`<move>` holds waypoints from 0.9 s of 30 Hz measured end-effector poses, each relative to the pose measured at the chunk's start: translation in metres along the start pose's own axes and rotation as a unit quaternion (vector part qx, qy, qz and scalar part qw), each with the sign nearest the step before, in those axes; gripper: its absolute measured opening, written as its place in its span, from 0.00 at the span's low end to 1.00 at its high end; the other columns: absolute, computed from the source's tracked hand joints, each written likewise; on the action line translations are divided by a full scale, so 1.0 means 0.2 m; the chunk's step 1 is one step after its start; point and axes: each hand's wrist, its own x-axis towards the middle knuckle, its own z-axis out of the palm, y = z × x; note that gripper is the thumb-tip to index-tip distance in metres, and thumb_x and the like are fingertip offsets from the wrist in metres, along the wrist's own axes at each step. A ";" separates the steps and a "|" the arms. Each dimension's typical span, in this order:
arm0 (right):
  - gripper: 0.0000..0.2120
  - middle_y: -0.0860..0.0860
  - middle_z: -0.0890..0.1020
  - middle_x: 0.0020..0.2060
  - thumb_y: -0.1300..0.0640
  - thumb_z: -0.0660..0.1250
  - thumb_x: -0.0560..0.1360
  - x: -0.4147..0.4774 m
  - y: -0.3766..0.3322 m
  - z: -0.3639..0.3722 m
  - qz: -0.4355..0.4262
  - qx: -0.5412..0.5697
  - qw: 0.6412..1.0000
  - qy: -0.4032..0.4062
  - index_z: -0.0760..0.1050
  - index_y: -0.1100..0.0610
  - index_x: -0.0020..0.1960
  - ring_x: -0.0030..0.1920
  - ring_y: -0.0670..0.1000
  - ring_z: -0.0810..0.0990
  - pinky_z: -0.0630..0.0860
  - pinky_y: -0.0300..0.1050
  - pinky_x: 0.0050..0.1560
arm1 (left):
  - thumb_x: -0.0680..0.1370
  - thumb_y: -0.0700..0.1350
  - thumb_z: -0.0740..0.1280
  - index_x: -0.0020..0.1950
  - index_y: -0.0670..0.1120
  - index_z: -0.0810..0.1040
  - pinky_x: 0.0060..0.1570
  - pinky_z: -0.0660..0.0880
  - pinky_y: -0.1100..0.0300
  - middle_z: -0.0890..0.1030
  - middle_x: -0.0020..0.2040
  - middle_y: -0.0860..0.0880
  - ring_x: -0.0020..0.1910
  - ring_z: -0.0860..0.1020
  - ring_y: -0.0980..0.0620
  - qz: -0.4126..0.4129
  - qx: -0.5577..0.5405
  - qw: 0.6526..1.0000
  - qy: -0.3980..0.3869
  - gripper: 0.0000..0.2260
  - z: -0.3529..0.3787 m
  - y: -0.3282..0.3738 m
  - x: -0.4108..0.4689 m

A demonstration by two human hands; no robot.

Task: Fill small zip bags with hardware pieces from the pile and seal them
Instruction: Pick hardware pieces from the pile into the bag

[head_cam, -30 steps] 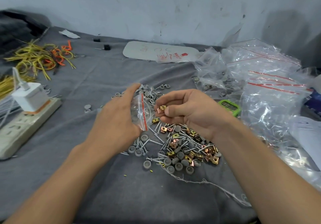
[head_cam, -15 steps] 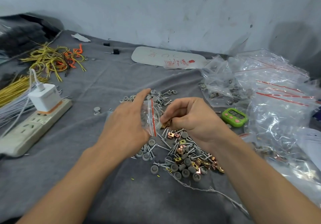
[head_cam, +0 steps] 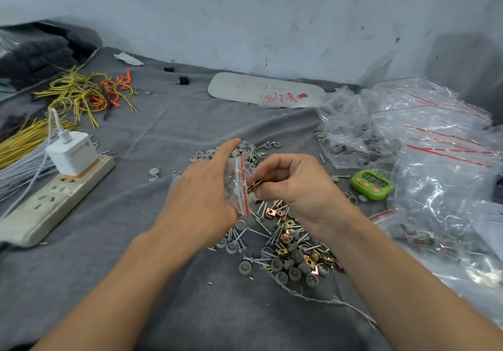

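Head view: both forearms are coming in from the bottom edge and meeting at frame centre, just above the pile.

The left hand (head_cam: 201, 198) is showing its back to the camera, forefinger stretched up and away. It is holding the small zip bag (head_cam: 235, 184) against its palm side; the gripping fingers are hidden behind the hand.

The right hand (head_cam: 296, 187) is curled with knuckles up, thumb and fingertips pinching a gold clip (head_cam: 254, 186) right at the bag's mouth. The two hands are sitting close together, nearly touching across the bag.

The bag is clear plastic with a red zip strip running down its right edge. Its contents are blurred.

The pile (head_cam: 285, 241) is lying on the grey-clothed desk (head_cam: 136, 282) at centre and lower right of centre: grey round caps, silver screws, gold and copper square clips.

Writing: a white sheet (head_cam: 266, 92) at upper centre is carrying red handwriting and a small red printed label, both too small to read.

A green timer (head_cam: 372, 185) is sitting right of the hands, its display unreadable. A heap of clear bags (head_cam: 435, 160) is filling the right side. A power strip (head_cam: 54, 201) with a white charger (head_cam: 72, 157) is lying at left, yellow wires (head_cam: 81, 94) at upper left.
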 end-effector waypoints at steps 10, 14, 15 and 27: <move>0.15 0.52 0.88 0.37 0.74 0.77 0.65 0.00 -0.01 -0.01 0.023 -0.106 0.990 0.090 0.86 0.55 0.41 0.37 0.48 0.86 0.80 0.43 0.42 | 0.67 0.55 0.77 0.77 0.61 0.61 0.61 0.67 0.63 0.72 0.71 0.60 0.68 0.69 0.59 0.061 -0.035 0.997 0.035 0.42 0.00 0.02 -0.02; 0.10 0.41 0.86 0.33 0.61 0.79 0.67 0.01 -0.02 0.05 -0.011 -0.314 0.945 0.090 0.88 0.47 0.43 0.36 0.38 0.84 0.77 0.33 0.40 | 0.69 0.53 0.75 0.77 0.61 0.59 0.56 0.70 0.59 0.77 0.67 0.57 0.63 0.76 0.51 0.031 -0.029 0.999 0.032 0.40 0.00 0.01 -0.01; 0.08 0.40 0.85 0.32 0.58 0.78 0.69 0.02 -0.02 0.09 -0.027 -0.332 0.940 0.073 0.88 0.46 0.44 0.36 0.37 0.83 0.76 0.31 0.38 | 0.69 0.52 0.74 0.77 0.63 0.58 0.52 0.70 0.59 0.78 0.65 0.56 0.61 0.77 0.50 0.023 -0.030 0.999 0.025 0.41 0.00 0.01 -0.01; 0.10 0.40 0.84 0.34 0.60 0.74 0.73 0.03 -0.03 -0.14 0.081 -0.527 0.843 0.070 0.87 0.45 0.41 0.40 0.41 0.82 0.79 0.36 0.46 | 0.73 0.46 0.73 0.76 0.64 0.60 0.56 0.71 0.51 0.80 0.63 0.54 0.60 0.77 0.43 -0.036 -0.093 0.994 0.052 0.37 -0.05 0.00 -0.01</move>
